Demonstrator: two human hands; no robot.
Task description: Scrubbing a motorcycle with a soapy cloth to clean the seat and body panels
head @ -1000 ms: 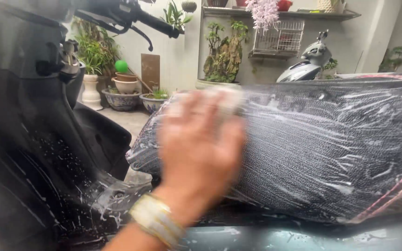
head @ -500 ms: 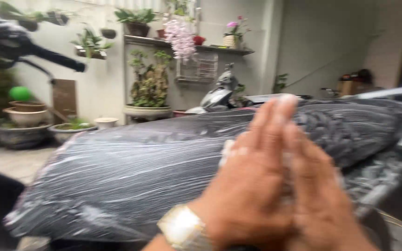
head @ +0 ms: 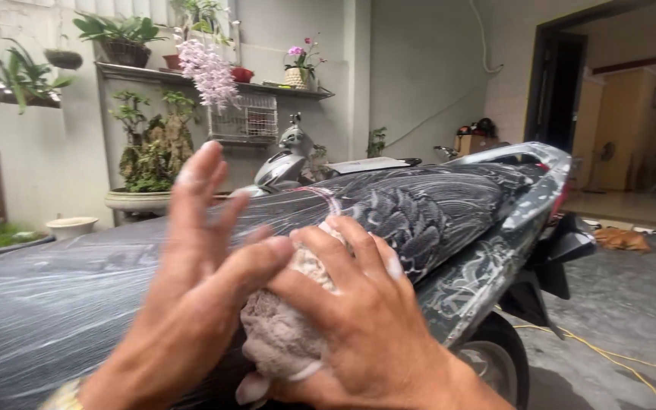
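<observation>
Hands are working together at six o'clock: right hand is clutching a nubby brown cloth, left hand is spreading flat beside it on the soapy, streaked black scooter seat; potted plants are sitting at eleven o'clock.

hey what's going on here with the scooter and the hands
A person is at a soapy black scooter seat streaked with suds. The right hand grips a wet brownish cloth against the seat's side, while the left hand is open, fingers spread, beside it. Another scooter and potted plants stand behind.
</observation>
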